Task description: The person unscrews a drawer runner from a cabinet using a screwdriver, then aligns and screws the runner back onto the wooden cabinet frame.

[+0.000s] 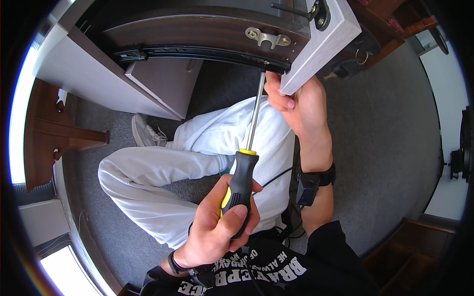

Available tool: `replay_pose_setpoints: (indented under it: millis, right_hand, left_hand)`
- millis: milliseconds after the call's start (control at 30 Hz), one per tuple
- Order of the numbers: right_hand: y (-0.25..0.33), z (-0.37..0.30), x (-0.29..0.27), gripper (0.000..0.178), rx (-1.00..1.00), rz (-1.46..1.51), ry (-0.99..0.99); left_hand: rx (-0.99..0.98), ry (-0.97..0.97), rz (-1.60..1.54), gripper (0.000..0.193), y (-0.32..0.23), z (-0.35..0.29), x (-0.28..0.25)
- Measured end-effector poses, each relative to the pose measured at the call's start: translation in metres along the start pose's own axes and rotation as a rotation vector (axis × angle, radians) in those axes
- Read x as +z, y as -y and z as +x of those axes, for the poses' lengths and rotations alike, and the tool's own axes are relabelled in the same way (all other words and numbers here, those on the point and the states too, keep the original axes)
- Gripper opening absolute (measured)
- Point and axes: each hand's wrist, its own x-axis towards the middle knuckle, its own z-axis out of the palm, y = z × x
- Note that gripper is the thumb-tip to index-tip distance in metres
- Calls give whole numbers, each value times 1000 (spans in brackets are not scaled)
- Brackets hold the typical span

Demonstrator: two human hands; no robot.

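My left hand (217, 222) is wrapped round the black and yellow handle of a screwdriver (242, 187). Its long metal shaft points away from me, and the tip meets a small screw (265, 64) near the front end of a black drawer slide (207, 53). The slide runs along the dark brown side of a pulled-out drawer (197, 30). My right hand (303, 106) has its fingers curled in under the lower corner of the pale drawer front (323, 52), close to the screwdriver tip. Part of those fingers is hidden behind the panel and slide.
A metal bracket (268, 37) is screwed to the drawer side. The pale cabinet (94, 74) stands at the left, with another pale panel (163, 81) below the drawer. Brown wooden furniture (47, 133) stands far left. My legs fold on the grey carpet (380, 143); a black cable (274, 178) crosses them.
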Motion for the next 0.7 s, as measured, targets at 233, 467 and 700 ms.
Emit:
replay_pose_setpoints:
  millis: [233,467,700]
  right_hand:
    - [1,1,-1,48,3,-31,6]
    - [3,1,-1,53,5,-44,-12]
    - [4,0,2,61,25,-69,-26]
  left_hand:
    - [11,-47,21,48,2,3,11]
    - [109,-110,-22,52,5,6,6]
    - [90,16,-50,40,9,8,-1]
